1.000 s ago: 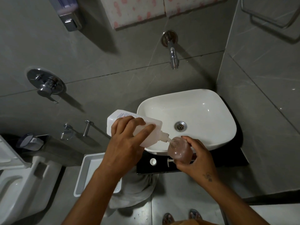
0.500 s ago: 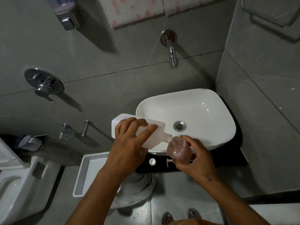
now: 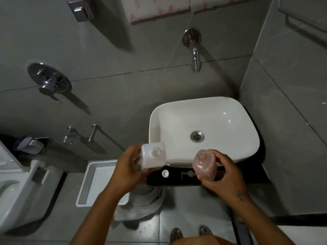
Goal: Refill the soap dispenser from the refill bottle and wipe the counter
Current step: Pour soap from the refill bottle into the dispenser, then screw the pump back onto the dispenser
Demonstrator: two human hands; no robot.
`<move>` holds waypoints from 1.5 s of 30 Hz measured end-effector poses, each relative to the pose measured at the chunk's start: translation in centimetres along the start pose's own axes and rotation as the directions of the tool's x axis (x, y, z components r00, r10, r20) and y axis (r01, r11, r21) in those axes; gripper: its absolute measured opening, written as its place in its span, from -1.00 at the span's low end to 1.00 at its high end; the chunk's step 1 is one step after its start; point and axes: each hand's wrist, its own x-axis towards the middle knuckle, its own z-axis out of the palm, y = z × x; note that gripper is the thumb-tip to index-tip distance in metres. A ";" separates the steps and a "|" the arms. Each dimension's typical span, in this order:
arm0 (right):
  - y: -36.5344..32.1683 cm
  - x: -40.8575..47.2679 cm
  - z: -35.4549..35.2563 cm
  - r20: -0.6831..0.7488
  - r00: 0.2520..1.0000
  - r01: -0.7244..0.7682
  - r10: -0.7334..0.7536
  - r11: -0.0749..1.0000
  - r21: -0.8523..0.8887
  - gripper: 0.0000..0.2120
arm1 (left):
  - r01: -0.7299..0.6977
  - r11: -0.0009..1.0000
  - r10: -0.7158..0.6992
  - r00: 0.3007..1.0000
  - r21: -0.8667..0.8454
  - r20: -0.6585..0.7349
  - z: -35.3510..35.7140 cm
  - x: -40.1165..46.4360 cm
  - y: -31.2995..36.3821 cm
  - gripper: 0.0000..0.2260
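The left hand (image 3: 127,171) has its grip curled round the white translucent square refill bottle (image 3: 153,157), held upright with its open mouth facing up. To its right, well apart from it, the right hand (image 3: 223,174) wraps its grip round the clear rounded soap dispenser bottle (image 3: 205,164), which shows pinkish liquid and an uncapped neck. Between and just below the two grips, on the black tabletop (image 3: 178,181), lie a small white round cap (image 3: 165,173) and the detached pump head (image 3: 188,174). Beyond the grips sits the white ceramic basin (image 3: 230,124). Judging by the upright bottles, pouring looks finished. Left to do: refit the pump, cap the refill, wipe the tabletop, perhaps with the grey cloth (image 3: 141,202) hanging below.
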 end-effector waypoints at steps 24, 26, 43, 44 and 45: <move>3.3 -2.8 -1.4 0.007 0.971 -0.238 0.241 0.955 0.175 -0.24 | 0.343 0.939 -0.340 0.935 -0.018 0.099 2.1 0.4 -14.2 -0.39; 3.3 -2.8 -1.2 -0.001 0.970 -0.239 0.244 0.952 0.193 -0.23 | 0.338 0.941 -0.334 0.936 -0.022 0.109 2.1 0.4 -14.4 -0.38; 3.3 -2.2 -1.1 0.025 0.969 -0.248 0.247 0.956 0.159 -0.18 | 0.371 0.911 -0.356 0.928 -0.180 0.111 2.8 -0.7 -15.0 -0.25; 3.4 -2.1 -1.2 0.023 0.971 -0.238 0.237 0.959 0.152 -0.18 | 0.384 0.895 -0.369 0.923 -0.226 0.104 2.8 -1.1 -15.1 -0.23; 3.5 -2.0 -1.2 0.020 0.974 -0.228 0.228 0.963 0.146 -0.18 | 0.399 0.878 -0.388 0.917 -0.266 0.093 2.9 -1.6 -15.1 -0.22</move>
